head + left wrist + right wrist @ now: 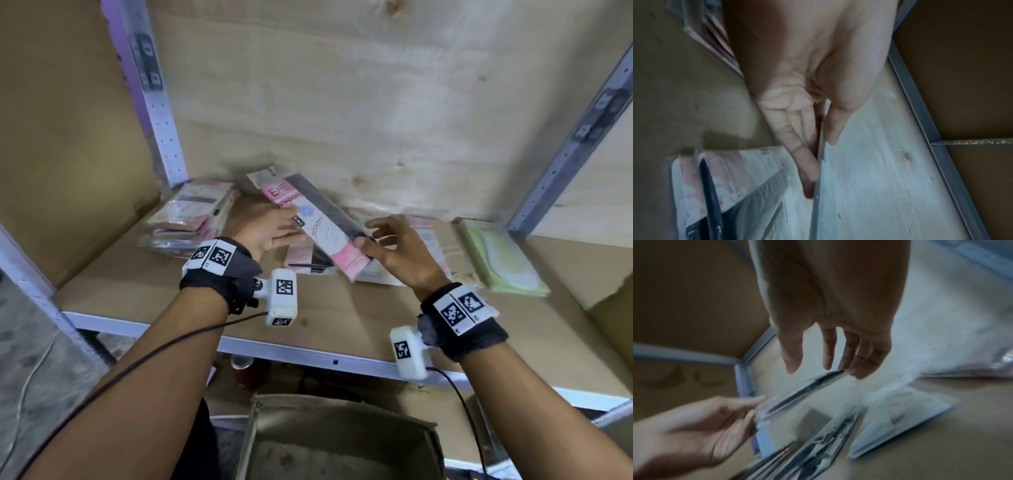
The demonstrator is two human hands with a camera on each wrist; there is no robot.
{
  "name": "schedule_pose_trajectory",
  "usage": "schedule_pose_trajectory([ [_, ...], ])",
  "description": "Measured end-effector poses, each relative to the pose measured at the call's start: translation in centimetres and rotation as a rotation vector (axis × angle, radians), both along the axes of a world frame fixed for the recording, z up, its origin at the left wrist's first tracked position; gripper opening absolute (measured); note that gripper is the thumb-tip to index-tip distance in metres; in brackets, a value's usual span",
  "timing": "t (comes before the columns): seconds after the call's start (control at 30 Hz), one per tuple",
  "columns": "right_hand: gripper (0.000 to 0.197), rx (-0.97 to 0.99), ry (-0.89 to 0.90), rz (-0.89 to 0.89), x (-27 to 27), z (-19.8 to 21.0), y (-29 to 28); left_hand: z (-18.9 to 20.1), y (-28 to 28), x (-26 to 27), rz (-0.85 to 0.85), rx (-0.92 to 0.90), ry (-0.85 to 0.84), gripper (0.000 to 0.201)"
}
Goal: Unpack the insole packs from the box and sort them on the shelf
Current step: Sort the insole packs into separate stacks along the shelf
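A pink and black insole pack (322, 222) hangs tilted above the shelf (308, 356), between both hands. My left hand (287, 228) pinches its left edge, thumb on top and fingers beneath; the left wrist view shows the thin pack edge (819, 178) clamped by the left hand (818, 154). My right hand (376, 236) has straight, spread fingers, and its fingertips touch the pack's lower end. In the right wrist view the pack (803, 391) meets the fingertips of the right hand (826, 360), with the thumb apart. The cardboard box (335, 442) stands open below the shelf.
A stack of pink packs (191, 219) lies at the shelf's back left. More pink packs (308, 260) lie under the held one, and pale green packs (500, 260) at the right. Metal uprights (154, 102) flank the bay. A red can (245, 370) stands under the shelf.
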State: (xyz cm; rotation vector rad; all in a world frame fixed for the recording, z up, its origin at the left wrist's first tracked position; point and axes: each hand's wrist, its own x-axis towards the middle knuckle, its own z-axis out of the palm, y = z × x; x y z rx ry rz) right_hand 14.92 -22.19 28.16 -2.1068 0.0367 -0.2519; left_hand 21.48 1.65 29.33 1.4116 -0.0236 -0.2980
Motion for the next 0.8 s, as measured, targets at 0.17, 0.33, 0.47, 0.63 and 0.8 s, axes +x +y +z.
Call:
schedule_pose_trajectory([
  [0.17, 0.031, 0.484, 0.316, 0.171, -0.8, -1.4, -2.9, -0.5, -2.1, 0.0, -0.096, -0.017, 0.031, 0.025],
  [0.33, 0.031, 0.578, 0.342, 0.253, -1.4, -1.5, -4.9, -0.8, -2.4, 0.9, -0.1, 0.058, -0.004, 0.019],
  [0.47, 0.042, 0.529, 0.391, 0.311, -2.1, -1.3, -6.5, -1.1, -0.9, 2.2, 0.098, 0.024, -0.074, 0.018],
  [0.63, 0.032, 0.456, 0.442, 0.358, -2.9, -1.4, -8.0, -1.7, -1.3, 2.1, 0.172, 0.333, -0.278, 0.044],
  [0.8, 0.033, 0.436, 0.453, 0.343, -3.5, -1.5, -8.5, -1.7, -1.1, 2.2, 0.14, 0.422, -0.37, 0.044],
])
